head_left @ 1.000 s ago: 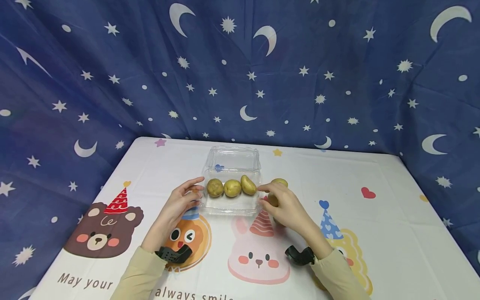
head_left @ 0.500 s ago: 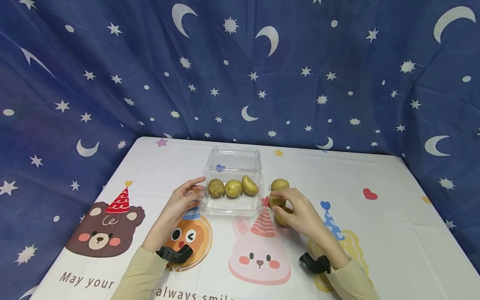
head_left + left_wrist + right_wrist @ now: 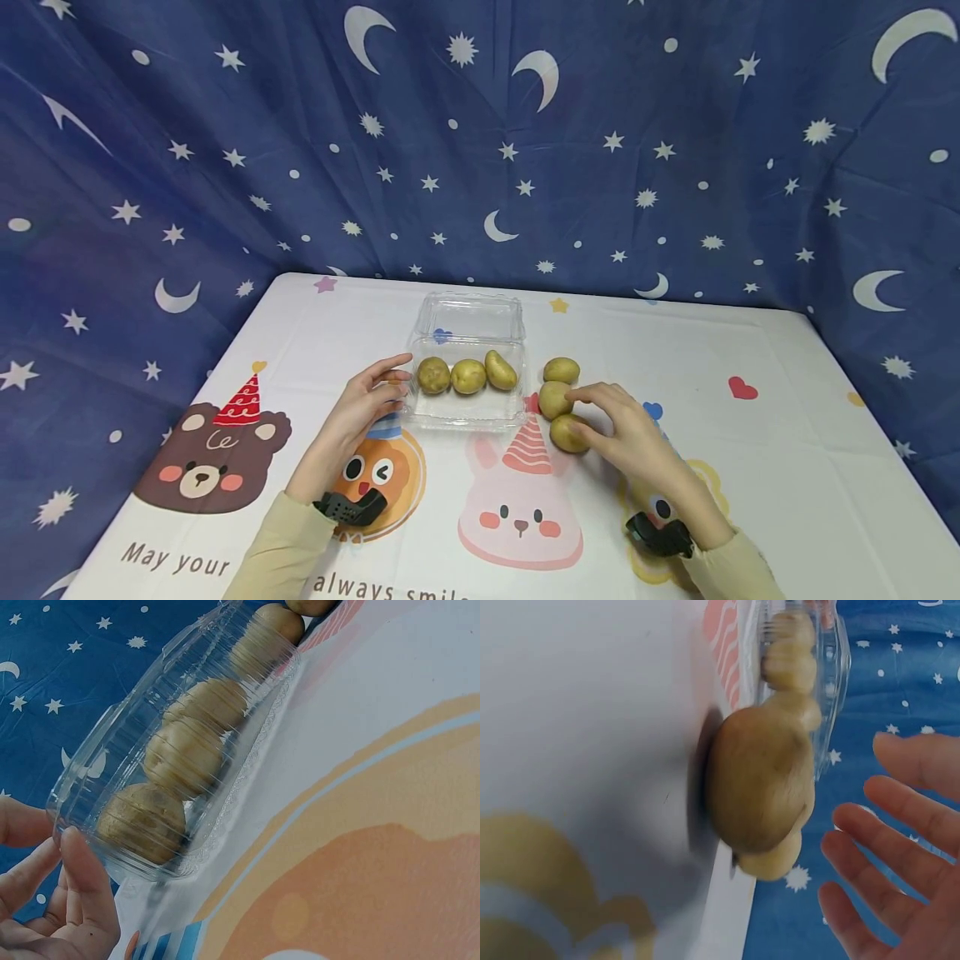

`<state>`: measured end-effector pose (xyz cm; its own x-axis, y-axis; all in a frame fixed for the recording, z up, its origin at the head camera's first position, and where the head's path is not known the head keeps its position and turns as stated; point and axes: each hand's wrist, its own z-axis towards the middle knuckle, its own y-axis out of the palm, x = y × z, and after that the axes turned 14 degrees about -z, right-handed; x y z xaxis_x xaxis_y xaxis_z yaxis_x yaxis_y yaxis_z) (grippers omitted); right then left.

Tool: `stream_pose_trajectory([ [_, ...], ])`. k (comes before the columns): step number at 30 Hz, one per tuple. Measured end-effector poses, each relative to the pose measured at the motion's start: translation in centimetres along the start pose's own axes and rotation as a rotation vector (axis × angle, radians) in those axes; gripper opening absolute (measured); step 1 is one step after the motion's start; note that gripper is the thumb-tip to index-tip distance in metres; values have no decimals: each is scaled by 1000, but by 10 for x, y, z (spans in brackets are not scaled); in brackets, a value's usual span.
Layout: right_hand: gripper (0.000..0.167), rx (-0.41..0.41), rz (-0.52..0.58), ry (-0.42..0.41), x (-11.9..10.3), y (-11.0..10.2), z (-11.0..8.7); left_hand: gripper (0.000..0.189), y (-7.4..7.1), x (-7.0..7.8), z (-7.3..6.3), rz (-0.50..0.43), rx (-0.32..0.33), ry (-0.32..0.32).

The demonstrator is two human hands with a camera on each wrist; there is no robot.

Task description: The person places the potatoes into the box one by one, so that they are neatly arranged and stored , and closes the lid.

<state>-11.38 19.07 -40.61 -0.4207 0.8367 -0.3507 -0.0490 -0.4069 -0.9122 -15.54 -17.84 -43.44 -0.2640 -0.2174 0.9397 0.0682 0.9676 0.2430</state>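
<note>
A clear plastic clamshell container (image 3: 450, 415) stands with its lid (image 3: 472, 315) up, and three potatoes (image 3: 468, 377) lie in a row inside. My left hand (image 3: 365, 407) pinches the container's left edge between thumb and fingertips, as the left wrist view shows. To the right of the container, three more potatoes (image 3: 561, 370) form a rough column on the tablecloth. My right hand (image 3: 626, 425) is beside the two nearer ones, its fingertips overlapping them in the head view. In the right wrist view its fingers (image 3: 889, 847) are spread, holding nothing, near the closest potato (image 3: 759, 780).
The white tablecloth (image 3: 810, 467) carries cartoon prints, including a bear (image 3: 202, 467) and a rabbit (image 3: 517, 517). A dark blue curtain (image 3: 480, 150) with stars and moons hangs behind the table.
My right hand has moved from the container's right side, back and to the right, to the nearer potatoes outside, uncovering them. My left hand stays at the container's left edge.
</note>
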Motion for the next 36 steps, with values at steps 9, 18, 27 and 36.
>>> stream_pose_trajectory([
  [9, 38, -107, 114, -32, 18, -2, -1, 55, 0, 1, 0, -4, 2, -4],
  [18, 39, -124, 175, -130, 34, 2, -1, 54, 1, 1, 0, -10, -10, -4],
  [27, 42, -188, 185, -98, 37, 7, -3, 54, 0, 1, -1, -4, -3, -8],
  [36, 45, -227, 184, -61, 36, 11, -1, 55, 1, 1, 0, -6, 3, -5],
])
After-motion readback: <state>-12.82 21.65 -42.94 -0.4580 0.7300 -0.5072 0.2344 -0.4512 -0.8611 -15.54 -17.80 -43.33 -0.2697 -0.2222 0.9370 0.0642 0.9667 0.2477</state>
